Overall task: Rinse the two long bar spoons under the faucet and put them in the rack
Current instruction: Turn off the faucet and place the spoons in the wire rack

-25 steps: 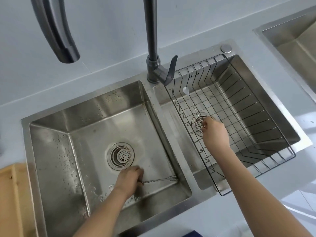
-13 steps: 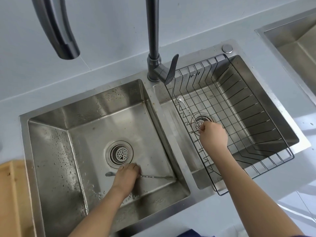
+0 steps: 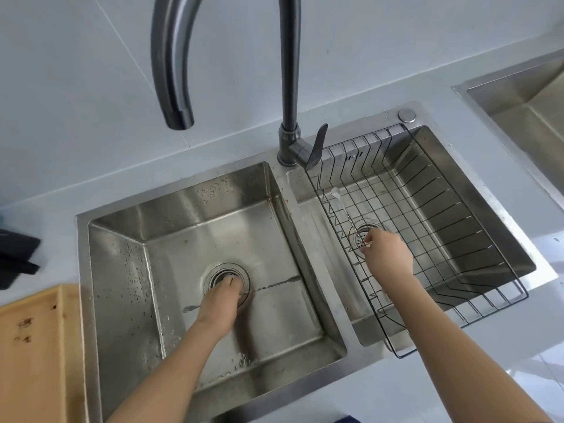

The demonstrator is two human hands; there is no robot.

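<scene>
My left hand (image 3: 220,303) is down in the left basin (image 3: 128,270), closed around the middle of a long bar spoon (image 3: 274,284) that lies nearly level over the drain (image 3: 227,279), its ends sticking out on both sides. My right hand (image 3: 387,254) reaches into the wire rack (image 3: 457,227) in the right basin and pinches the handle of the other bar spoon (image 3: 338,199), whose bowl points to the rack's far left corner. The faucet spout (image 3: 174,71) curves above the left basin, with no water visible.
The faucet's lever (image 3: 317,145) sits between the basins. A wooden board (image 3: 33,352) lies on the counter at the left, with a dark object (image 3: 16,254) beyond it. Another steel basin (image 3: 525,99) is at the far right.
My left hand has lifted its spoon from the basin's near floor up over the drain. My right hand has stayed in the rack, with its spoon's bowl shifting slightly.
</scene>
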